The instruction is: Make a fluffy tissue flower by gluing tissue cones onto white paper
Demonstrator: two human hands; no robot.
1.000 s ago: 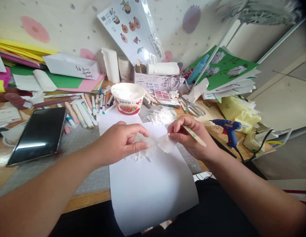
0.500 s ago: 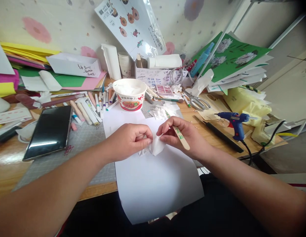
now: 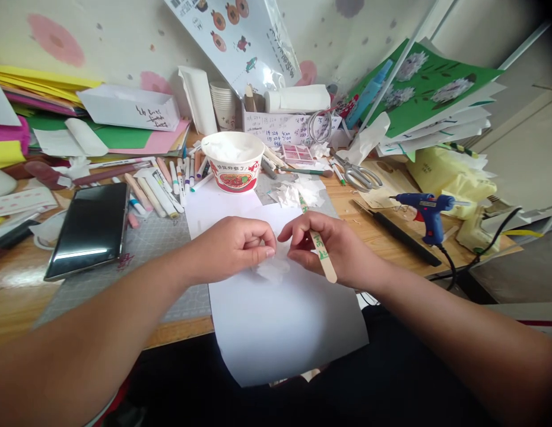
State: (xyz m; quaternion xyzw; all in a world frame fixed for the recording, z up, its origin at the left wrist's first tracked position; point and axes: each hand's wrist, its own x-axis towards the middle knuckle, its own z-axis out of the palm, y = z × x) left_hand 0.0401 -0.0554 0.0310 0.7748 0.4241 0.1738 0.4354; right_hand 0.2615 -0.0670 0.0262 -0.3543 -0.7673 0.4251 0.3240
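Observation:
My left hand [image 3: 240,249] pinches a thin piece of white tissue paper [image 3: 272,270], which hangs blurred below its fingertips. To the right, my right hand [image 3: 323,246] holds a flat wooden craft stick [image 3: 327,264] with green marks. The stick lies between the fingers and palm, while thumb and index fingertips are slightly apart beside the tissue. Under both hands spreads a large white sheet of paper [image 3: 285,332], its near end curving over the table edge. Beyond them stands a paper bowl [image 3: 235,172] with white material inside. Torn white paper scraps [image 3: 294,193] lie right of the bowl.
A black tablet [image 3: 91,228] and several markers [image 3: 158,193] lie at left on a grey cutting mat [image 3: 169,267]. On the right are scissors [image 3: 362,175], a black-handled tool [image 3: 400,234] and a blue glue gun [image 3: 430,213] with its cord.
The white paper between my hands has come away from the right fingertips and hangs from the left hand. The right thumb and index finger have parted. The camera view has shifted slightly.

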